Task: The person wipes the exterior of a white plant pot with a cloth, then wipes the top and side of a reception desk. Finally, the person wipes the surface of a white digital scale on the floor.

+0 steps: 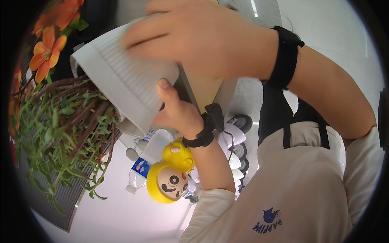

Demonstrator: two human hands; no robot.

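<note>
A white ribbed plant pot lies tilted, its opening towards the lower left. Trailing green succulent stems and brown stalks spill from it. My left hand grips the pot's side near the base, thumb on the ribs and the other fingers largely hidden. Motion-blurred, my right hand lies across the upper side of the pot in view, back of the hand up; whether it presses on the pot cannot be told. Both wrists wear black bands.
Orange flowers stand at the upper left. Below the left hand are a yellow figure with a painted face, a clear plastic bottle and a translucent container. A dark ribbed surface lies under the stems. Black wheels show behind the left wrist.
</note>
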